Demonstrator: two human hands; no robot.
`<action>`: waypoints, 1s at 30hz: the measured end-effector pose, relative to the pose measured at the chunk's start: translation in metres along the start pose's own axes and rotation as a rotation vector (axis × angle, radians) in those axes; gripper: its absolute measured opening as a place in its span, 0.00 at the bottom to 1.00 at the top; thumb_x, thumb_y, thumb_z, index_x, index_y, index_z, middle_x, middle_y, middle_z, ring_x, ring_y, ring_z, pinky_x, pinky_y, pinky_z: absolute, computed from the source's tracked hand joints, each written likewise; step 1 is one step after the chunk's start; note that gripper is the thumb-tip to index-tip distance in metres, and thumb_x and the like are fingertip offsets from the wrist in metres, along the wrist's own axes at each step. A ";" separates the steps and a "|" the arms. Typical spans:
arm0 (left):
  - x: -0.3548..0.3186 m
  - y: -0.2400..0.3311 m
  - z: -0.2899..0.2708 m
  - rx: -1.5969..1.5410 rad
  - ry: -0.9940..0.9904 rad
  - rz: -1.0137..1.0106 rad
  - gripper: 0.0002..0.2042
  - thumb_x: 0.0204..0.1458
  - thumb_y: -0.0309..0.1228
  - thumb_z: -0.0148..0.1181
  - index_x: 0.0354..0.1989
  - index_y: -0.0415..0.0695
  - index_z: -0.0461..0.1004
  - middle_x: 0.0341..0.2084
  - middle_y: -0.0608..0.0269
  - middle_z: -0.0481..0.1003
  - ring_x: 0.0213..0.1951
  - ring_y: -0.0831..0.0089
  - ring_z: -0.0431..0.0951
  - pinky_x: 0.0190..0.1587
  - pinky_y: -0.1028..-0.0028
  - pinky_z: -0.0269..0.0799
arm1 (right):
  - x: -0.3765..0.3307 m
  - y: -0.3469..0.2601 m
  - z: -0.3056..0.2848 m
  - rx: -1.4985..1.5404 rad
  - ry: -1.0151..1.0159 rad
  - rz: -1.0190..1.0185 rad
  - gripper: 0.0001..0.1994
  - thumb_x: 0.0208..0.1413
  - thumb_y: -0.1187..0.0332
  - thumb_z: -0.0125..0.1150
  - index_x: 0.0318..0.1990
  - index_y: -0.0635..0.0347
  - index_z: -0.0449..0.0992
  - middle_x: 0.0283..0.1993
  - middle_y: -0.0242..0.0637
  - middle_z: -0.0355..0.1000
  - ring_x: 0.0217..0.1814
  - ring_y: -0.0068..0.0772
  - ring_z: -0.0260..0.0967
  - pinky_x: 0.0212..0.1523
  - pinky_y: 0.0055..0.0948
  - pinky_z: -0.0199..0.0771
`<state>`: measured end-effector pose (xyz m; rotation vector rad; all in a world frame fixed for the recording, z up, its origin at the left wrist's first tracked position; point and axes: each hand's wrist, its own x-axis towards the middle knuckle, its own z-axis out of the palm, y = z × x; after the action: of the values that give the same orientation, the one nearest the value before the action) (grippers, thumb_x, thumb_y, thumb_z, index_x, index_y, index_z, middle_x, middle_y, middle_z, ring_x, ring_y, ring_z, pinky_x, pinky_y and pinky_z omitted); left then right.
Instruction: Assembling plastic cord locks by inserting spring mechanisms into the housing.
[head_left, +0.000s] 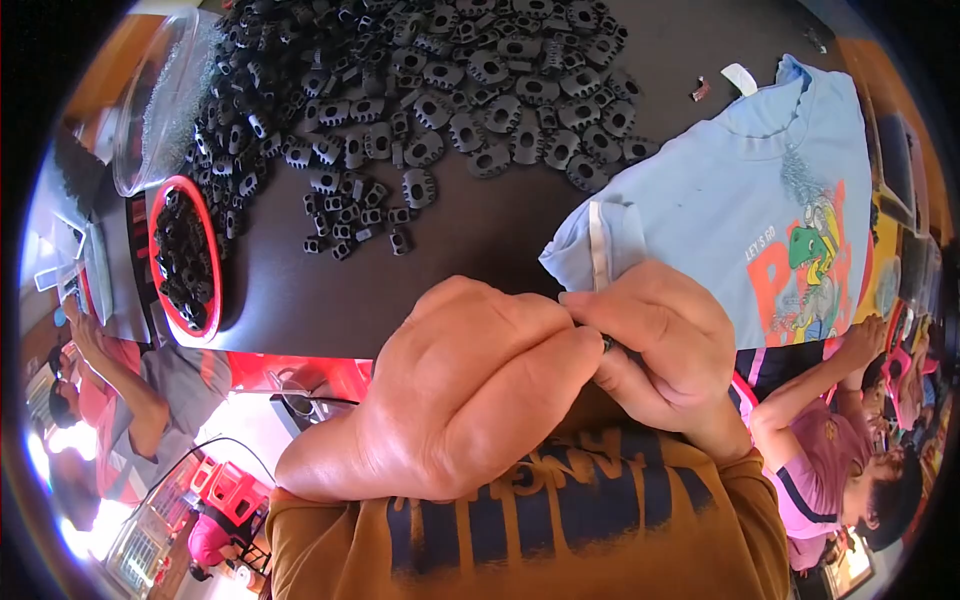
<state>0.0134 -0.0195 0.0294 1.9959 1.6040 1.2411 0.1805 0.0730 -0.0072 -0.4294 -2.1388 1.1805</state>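
Observation:
My left hand (485,375) and my right hand (665,345) meet fingertip to fingertip in front of my chest, near the table's front edge. Both are closed in a pinch. Between them shows a bit of a small black plastic part (607,343); the fingers cover most of it. Beyond my hands, oval black plastic pieces with toothed edges and a hole in the middle (489,67) lie heaped on the dark table (300,290). Smaller black plastic pieces (371,215) are scattered at the near side of the heap.
At the left stands a red-rimmed bowl (216,262) with black parts in it, a clear plastic container (132,120) behind it. A light blue printed T-shirt (690,190) is spread at the right. People sit on both sides, one with a forearm (815,385) at the table edge.

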 end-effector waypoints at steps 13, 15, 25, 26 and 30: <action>-0.015 -0.008 -0.015 0.133 0.013 0.022 0.16 0.36 0.16 0.63 0.38 0.38 0.77 0.29 0.61 0.74 0.24 0.68 0.72 0.29 0.67 0.66 | 0.002 -0.001 -0.002 0.086 0.009 0.028 0.18 0.37 0.79 0.66 0.41 0.66 0.79 0.30 0.38 0.73 0.27 0.34 0.69 0.27 0.27 0.69; -0.016 -0.015 -0.028 0.259 0.045 -0.093 0.16 0.34 0.16 0.63 0.37 0.38 0.79 0.27 0.58 0.74 0.27 0.69 0.73 0.27 0.72 0.66 | 0.001 0.000 -0.004 0.092 -0.003 0.032 0.18 0.38 0.79 0.65 0.42 0.67 0.78 0.30 0.38 0.73 0.27 0.34 0.69 0.27 0.27 0.69; -0.032 -0.036 -0.028 0.516 0.097 -0.348 0.13 0.42 0.20 0.65 0.39 0.43 0.78 0.31 0.60 0.74 0.30 0.64 0.71 0.34 0.69 0.67 | 0.005 -0.007 -0.006 0.123 -0.080 0.105 0.19 0.45 0.77 0.63 0.49 0.68 0.75 0.36 0.43 0.73 0.32 0.36 0.70 0.33 0.27 0.71; -0.032 -0.037 -0.027 0.518 0.107 -0.336 0.13 0.42 0.21 0.65 0.39 0.44 0.78 0.32 0.61 0.74 0.30 0.64 0.71 0.33 0.69 0.67 | 0.005 -0.008 -0.006 0.122 -0.080 0.105 0.19 0.45 0.77 0.63 0.49 0.68 0.75 0.36 0.43 0.73 0.32 0.36 0.70 0.33 0.27 0.71; -0.032 -0.040 -0.027 0.521 0.103 -0.316 0.13 0.41 0.21 0.65 0.38 0.43 0.78 0.32 0.61 0.74 0.30 0.64 0.72 0.34 0.69 0.67 | 0.005 -0.005 -0.006 0.123 -0.058 0.085 0.18 0.47 0.76 0.63 0.48 0.69 0.75 0.39 0.45 0.74 0.34 0.36 0.72 0.35 0.26 0.72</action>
<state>-0.0333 -0.0423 0.0045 1.8518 2.3758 0.8795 0.1810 0.0769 0.0016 -0.4396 -2.1001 1.3799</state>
